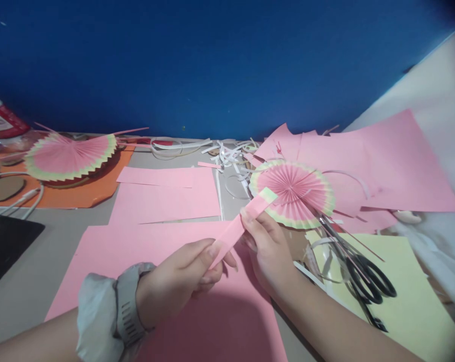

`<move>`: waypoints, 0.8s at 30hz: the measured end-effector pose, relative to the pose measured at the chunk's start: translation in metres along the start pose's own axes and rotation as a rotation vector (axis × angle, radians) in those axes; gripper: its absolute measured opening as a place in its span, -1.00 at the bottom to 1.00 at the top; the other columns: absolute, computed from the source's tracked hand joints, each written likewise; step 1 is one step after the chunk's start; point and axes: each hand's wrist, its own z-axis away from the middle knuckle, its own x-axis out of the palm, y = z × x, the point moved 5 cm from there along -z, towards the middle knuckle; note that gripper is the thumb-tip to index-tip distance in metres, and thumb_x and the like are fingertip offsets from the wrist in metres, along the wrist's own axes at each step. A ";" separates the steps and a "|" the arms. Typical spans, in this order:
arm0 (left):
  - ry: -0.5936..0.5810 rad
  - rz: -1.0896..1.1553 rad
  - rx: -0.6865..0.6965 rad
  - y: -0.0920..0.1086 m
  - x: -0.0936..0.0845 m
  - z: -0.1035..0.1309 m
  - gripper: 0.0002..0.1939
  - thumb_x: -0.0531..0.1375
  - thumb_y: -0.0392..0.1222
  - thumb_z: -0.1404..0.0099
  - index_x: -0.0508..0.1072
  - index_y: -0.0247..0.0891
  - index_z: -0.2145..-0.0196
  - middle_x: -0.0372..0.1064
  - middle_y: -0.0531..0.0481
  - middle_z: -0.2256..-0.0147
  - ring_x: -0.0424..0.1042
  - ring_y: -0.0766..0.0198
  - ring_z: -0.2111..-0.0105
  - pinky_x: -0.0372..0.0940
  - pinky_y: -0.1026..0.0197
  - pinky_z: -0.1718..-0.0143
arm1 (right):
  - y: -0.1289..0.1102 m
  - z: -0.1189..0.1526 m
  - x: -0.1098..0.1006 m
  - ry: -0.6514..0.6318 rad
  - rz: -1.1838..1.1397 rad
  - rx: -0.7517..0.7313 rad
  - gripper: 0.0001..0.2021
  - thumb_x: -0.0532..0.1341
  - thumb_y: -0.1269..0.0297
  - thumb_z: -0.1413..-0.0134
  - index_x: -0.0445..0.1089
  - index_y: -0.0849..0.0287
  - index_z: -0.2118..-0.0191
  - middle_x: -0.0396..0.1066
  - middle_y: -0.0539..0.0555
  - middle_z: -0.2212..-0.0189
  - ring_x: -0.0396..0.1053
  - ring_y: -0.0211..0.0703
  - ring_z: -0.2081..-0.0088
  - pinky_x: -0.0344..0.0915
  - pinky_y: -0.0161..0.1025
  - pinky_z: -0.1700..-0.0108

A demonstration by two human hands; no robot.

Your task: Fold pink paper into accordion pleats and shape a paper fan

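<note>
— The left hand (185, 269) pinches the lower end of the folded paper strip (232, 233); the right hand (269, 246) grips nearer its green tip.
— So where is it?
— Above the large pink sheet (110, 261) on the table (57, 251), with a round pleated fan (284, 187) just beyond.
— How will it handle?
— Light, I'd guess, springy across its folds, easily creased; take it by the long edges, near both ends.

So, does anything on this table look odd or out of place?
Yes: the tangle of white strips heaped near the blue panel looks untidy, loose and curled beside the flat pink sheets. I see no spill.
</note>
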 end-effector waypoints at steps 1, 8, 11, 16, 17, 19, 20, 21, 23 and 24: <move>0.009 -0.012 0.009 0.000 0.000 0.000 -0.65 -0.11 -0.06 -0.38 0.35 -0.31 0.32 -0.10 0.19 0.63 -0.14 0.44 0.64 -0.15 0.33 0.63 | 0.000 0.000 0.000 0.003 0.010 -0.003 -0.70 0.18 0.18 -0.11 0.15 0.18 0.55 -0.06 -0.16 0.65 -0.09 -0.40 0.59 -0.08 -0.38 0.55; 0.115 -0.137 0.038 -0.002 -0.001 0.002 -0.61 -0.11 0.02 -0.37 0.35 -0.30 0.33 -0.05 0.18 0.63 -0.06 0.43 0.62 -0.08 0.34 0.61 | -0.003 0.005 0.005 -0.104 0.173 0.012 -0.68 0.10 0.09 -0.15 0.18 0.17 0.53 0.02 -0.16 0.69 -0.04 -0.40 0.65 -0.04 -0.39 0.61; 0.145 -0.174 0.049 -0.001 -0.002 0.002 -0.60 -0.10 0.04 -0.36 0.34 -0.30 0.36 -0.05 0.18 0.63 -0.06 0.43 0.62 -0.08 0.33 0.60 | 0.000 0.010 0.016 -0.277 0.208 0.086 -0.66 0.08 0.08 -0.16 0.18 0.16 0.55 0.09 -0.13 0.70 0.08 -0.37 0.63 0.08 -0.37 0.56; 0.131 -0.190 0.014 0.003 -0.003 0.003 -0.55 -0.16 0.03 -0.37 0.27 -0.31 0.48 -0.01 0.16 0.67 -0.04 0.43 0.66 -0.05 0.31 0.61 | 0.000 0.012 0.020 -0.370 0.194 0.106 -0.65 0.03 0.10 -0.20 0.18 0.16 0.55 0.13 -0.12 0.68 0.13 -0.35 0.60 0.14 -0.34 0.48; 0.127 -0.192 0.005 0.004 -0.004 0.004 -0.54 -0.17 0.03 -0.37 0.25 -0.30 0.51 0.00 0.16 0.67 -0.03 0.44 0.66 -0.05 0.31 0.62 | 0.000 0.013 0.021 -0.392 0.205 0.107 -0.64 0.02 0.10 -0.21 0.20 0.16 0.56 0.14 -0.11 0.68 0.12 -0.36 0.61 0.13 -0.34 0.48; 0.105 -0.193 -0.001 0.005 -0.003 0.004 -0.55 -0.15 0.03 -0.37 0.22 -0.29 0.54 0.02 0.16 0.67 -0.03 0.45 0.67 -0.07 0.32 0.63 | -0.002 0.013 0.021 -0.415 0.207 0.098 -0.64 0.03 0.11 -0.20 0.21 0.17 0.56 0.11 -0.13 0.69 0.06 -0.38 0.64 0.08 -0.36 0.51; 0.098 -0.199 0.010 0.005 -0.003 0.003 -0.57 -0.13 0.03 -0.36 0.22 -0.29 0.53 0.02 0.16 0.66 -0.04 0.46 0.67 -0.07 0.33 0.63 | -0.002 0.014 0.021 -0.413 0.191 0.098 -0.65 0.05 0.12 -0.20 0.22 0.17 0.56 0.07 -0.14 0.70 0.01 -0.40 0.66 0.05 -0.36 0.53; 0.093 -0.206 0.024 0.006 -0.002 0.003 -0.58 -0.11 0.04 -0.36 0.22 -0.29 0.52 0.01 0.17 0.67 -0.03 0.46 0.67 -0.07 0.34 0.63 | -0.002 0.014 0.021 -0.401 0.163 0.102 -0.66 0.06 0.12 -0.19 0.22 0.17 0.56 0.03 -0.16 0.70 -0.04 -0.40 0.67 0.02 -0.36 0.54; 0.095 -0.224 0.053 0.006 -0.002 0.003 -0.58 -0.10 0.05 -0.35 0.25 -0.30 0.50 0.03 0.17 0.68 -0.02 0.47 0.67 -0.05 0.36 0.63 | 0.000 0.015 0.020 -0.371 0.101 0.134 -0.67 0.07 0.12 -0.18 0.21 0.16 0.55 -0.02 -0.17 0.71 -0.09 -0.40 0.67 -0.05 -0.36 0.58; 0.097 -0.230 0.052 0.004 -0.001 0.002 -0.58 -0.10 0.06 -0.35 0.26 -0.30 0.48 0.07 0.17 0.69 0.00 0.47 0.69 -0.04 0.37 0.65 | 0.002 0.015 0.019 -0.350 0.079 0.155 -0.66 0.07 0.11 -0.18 0.19 0.17 0.56 -0.03 -0.16 0.71 -0.09 -0.39 0.67 -0.07 -0.35 0.58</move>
